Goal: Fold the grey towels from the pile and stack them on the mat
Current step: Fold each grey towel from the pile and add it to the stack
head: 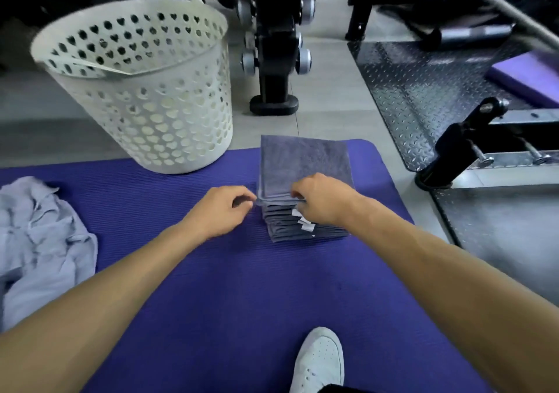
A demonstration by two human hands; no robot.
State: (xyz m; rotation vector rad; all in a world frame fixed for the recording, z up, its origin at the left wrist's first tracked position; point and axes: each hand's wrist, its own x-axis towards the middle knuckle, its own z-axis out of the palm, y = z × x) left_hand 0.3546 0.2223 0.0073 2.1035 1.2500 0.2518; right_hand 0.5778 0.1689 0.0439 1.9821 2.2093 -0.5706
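A stack of folded grey towels point(302, 163) stands on the purple mat point(211, 287), right of centre, with white tags showing on its near side. My right hand point(323, 199) rests on the stack's near edge, its fingers curled and pinching the top towel's edge. My left hand point(217, 211) is at the stack's near left corner, fingertips pinching the corner of the top towel. A crumpled pile of pale grey towels point(42, 241) lies on the mat at the far left.
A white perforated laundry basket point(142, 90) stands at the mat's back edge. Black gym machine legs point(273, 60) rise behind the stack, and a steel tread plate with a black bracket point(453, 157) lies to the right. A white shoe point(320, 362) rests on the mat near me.
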